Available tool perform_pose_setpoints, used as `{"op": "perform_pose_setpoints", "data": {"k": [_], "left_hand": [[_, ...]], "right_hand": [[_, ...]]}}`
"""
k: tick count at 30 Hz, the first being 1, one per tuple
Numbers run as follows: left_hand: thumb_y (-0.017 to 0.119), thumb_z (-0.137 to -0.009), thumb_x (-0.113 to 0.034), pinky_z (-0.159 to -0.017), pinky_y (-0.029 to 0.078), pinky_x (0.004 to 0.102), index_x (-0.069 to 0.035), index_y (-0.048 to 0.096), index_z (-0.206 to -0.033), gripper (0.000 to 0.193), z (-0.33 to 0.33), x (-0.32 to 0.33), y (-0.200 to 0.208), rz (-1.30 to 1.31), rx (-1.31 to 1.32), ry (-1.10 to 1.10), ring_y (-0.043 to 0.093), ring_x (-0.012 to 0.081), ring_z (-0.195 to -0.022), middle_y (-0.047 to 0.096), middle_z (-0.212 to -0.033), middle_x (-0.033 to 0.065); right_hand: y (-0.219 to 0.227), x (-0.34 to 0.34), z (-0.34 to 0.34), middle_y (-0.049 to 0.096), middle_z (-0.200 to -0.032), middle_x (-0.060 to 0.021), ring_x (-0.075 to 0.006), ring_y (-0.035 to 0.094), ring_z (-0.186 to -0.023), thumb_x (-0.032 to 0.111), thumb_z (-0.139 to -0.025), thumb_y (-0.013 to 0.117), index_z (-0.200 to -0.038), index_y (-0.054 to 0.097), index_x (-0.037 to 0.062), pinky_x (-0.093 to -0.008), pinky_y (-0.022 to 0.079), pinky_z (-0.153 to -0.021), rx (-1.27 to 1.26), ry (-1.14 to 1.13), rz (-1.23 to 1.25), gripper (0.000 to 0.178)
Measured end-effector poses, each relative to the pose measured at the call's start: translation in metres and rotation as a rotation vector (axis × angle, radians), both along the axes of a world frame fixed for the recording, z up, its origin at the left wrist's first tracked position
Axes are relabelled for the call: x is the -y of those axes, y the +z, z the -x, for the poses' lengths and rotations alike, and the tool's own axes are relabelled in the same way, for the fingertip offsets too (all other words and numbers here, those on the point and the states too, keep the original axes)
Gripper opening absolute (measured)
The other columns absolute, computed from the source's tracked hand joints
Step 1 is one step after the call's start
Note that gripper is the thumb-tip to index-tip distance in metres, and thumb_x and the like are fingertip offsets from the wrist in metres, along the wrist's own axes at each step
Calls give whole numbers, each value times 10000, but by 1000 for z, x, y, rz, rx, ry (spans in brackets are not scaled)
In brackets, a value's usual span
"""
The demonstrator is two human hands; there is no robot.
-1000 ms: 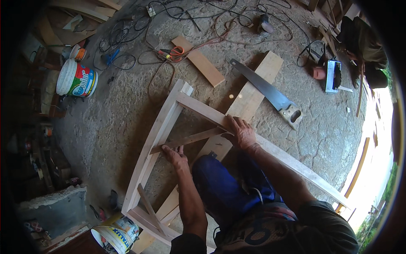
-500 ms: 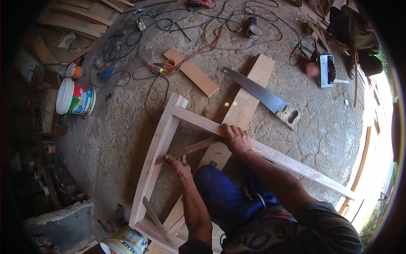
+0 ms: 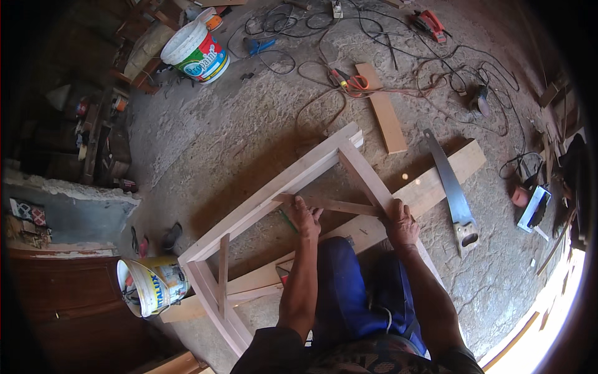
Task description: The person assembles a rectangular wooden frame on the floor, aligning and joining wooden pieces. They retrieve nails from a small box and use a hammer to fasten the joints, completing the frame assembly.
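A pale wooden frame (image 3: 268, 194) lies tilted across a thick plank (image 3: 466, 163) on the floor in front of me. A thin wooden strip (image 3: 346, 206) runs slantwise across one corner, between the long rail and the crosspiece. My left hand (image 3: 306, 218) is closed on the strip near its left end, beside the long rail. My right hand (image 3: 402, 225) wraps over the crosspiece where the strip's other end meets it; its fingertips are partly hidden. Another slanted strip (image 3: 223, 271) spans the frame's near-left corner. A handsaw (image 3: 456, 193) rests across the plank, right of my right hand.
A short board (image 3: 382, 118) lies beyond the frame, with orange-handled pliers (image 3: 358, 82) and tangled cords around it. Paint buckets stand at the far left (image 3: 196, 53) and near left (image 3: 152, 287). Power tools, including a circular saw (image 3: 534, 209), lie rightward.
My view has turned, so the whole scene sits rotated and shifted rightward. Both hands keep about the same places on the strip and the frame.
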State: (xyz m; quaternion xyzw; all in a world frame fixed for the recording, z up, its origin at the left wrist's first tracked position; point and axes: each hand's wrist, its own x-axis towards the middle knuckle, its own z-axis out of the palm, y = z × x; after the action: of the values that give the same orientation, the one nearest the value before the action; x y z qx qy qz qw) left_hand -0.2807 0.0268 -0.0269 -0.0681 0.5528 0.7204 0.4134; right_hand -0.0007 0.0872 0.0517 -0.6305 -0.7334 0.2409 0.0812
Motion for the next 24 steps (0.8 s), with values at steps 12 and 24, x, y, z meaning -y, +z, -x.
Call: {"op": "perform_pose_setpoints", "data": {"k": [12, 24], "left_hand": [[639, -947, -574, -1175, 368, 581, -200, 182, -1607, 886, -15, -9, 8, 4, 2, -13, 338, 412, -1455, 337, -1567, 198], [653, -913, -624, -1174, 385, 539, -108, 200, -1582, 959, -4, -3, 4, -40, -56, -138, 368, 409, -1425, 363, -1505, 217]], "right_hand": [[15, -8, -8, 600, -1163, -121, -361, 655, -1069, 489, -874, 718, -1268, 483, 168, -525, 531, -821, 76, -66, 93, 560], [15, -5, -7, 578, -1162, -140, -378, 657, -1052, 404, -886, 714, -1308, 460, 147, -501, 553, -809, 59, -42, 61, 555]]}}
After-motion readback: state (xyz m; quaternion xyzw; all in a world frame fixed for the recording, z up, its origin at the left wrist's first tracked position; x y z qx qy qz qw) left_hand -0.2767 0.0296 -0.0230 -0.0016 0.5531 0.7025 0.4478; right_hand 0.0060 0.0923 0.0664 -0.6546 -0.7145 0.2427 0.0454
